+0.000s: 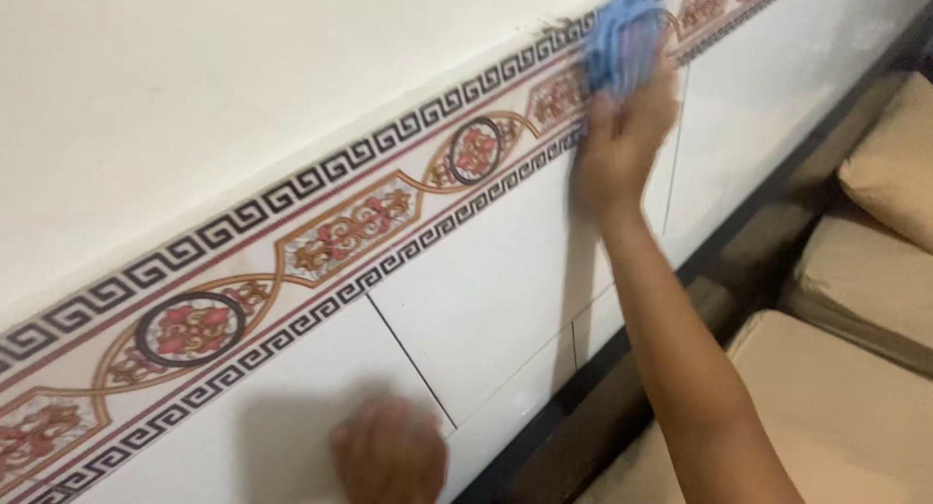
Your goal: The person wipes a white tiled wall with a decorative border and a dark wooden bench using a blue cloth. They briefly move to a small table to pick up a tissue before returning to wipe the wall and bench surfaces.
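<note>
My right hand (622, 139) presses a blue cloth (622, 33) against the patterned border tile strip (350, 227) on the white wall. The cloth is bunched and blurred at the strip's upper edge. My left hand (389, 455) rests flat against the white wall tiles (486, 290) lower down, fingers loosely spread, holding nothing.
The wall above the strip is plain white (243, 67). A dark skirting line (603, 358) runs along the wall's base. Tan cushions (855, 271) of a sofa lie close to the wall at the right, with a narrow gap between them and the wall.
</note>
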